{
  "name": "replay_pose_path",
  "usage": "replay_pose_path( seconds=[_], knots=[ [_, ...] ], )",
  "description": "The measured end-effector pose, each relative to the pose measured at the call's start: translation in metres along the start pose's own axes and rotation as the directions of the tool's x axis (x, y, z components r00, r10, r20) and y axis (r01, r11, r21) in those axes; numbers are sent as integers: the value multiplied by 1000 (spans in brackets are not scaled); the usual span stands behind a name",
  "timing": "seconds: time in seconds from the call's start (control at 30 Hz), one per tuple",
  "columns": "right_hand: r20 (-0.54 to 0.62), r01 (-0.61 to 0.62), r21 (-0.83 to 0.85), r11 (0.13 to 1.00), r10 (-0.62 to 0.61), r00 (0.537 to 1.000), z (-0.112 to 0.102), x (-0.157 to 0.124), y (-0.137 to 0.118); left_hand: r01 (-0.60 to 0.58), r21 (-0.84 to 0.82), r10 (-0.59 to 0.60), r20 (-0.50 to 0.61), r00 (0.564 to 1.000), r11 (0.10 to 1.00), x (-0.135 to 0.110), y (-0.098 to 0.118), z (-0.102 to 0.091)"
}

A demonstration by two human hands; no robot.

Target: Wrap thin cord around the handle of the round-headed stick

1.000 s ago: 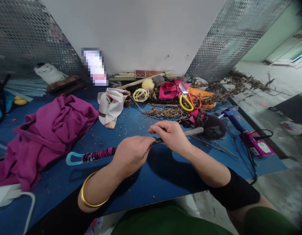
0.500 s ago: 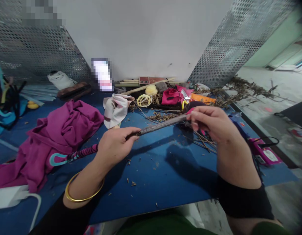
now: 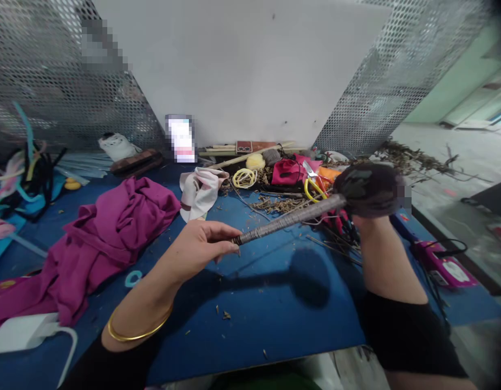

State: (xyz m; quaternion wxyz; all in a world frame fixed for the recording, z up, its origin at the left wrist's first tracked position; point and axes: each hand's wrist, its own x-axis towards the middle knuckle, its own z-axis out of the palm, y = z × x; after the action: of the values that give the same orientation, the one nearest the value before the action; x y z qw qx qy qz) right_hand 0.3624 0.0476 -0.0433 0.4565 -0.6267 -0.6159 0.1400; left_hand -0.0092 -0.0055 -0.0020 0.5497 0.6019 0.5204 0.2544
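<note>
A stick wrapped in grey cord [image 3: 288, 219] is held slantwise over the blue table, with a dark round head [image 3: 368, 188] at its right end. My left hand [image 3: 203, 242] is closed around the left part of the stick, thumb against fingers. Just left of that wrist, a small teal loop [image 3: 134, 278] shows. My right hand [image 3: 372, 227] is behind and under the dark head, which hides its fingers. Yellow-handled scissors [image 3: 315, 187] lie beyond the stick, beside bright pink cloth [image 3: 288, 170].
Purple cloth [image 3: 116, 219] is heaped at left, near a white charger [image 3: 23, 331]. A pale cloth [image 3: 201, 189], yellow cord [image 3: 245, 177] and dry plant bits [image 3: 280, 205] lie at the back. A lit phone [image 3: 181, 140] leans on the panel. A magenta box [image 3: 445, 264] stands at right.
The stick has shifted right and turned so the dark head shows in front of my right hand. The stick's left, purple-banded end is hidden now. The camera view has shifted slightly.
</note>
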Motion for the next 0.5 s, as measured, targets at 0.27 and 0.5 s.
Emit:
replay_pose_path(
  seconds=[0.27,0.5],
  knots=[
    [90,176,-110,978,-167,982,59,-45,-64,60,-384,-60,13,998,921,-6,-3,8],
    [525,94,435,895,-337,781,94,-106,-118,95,-470,-97,19,995,878,-3,-5,14]
  ],
)
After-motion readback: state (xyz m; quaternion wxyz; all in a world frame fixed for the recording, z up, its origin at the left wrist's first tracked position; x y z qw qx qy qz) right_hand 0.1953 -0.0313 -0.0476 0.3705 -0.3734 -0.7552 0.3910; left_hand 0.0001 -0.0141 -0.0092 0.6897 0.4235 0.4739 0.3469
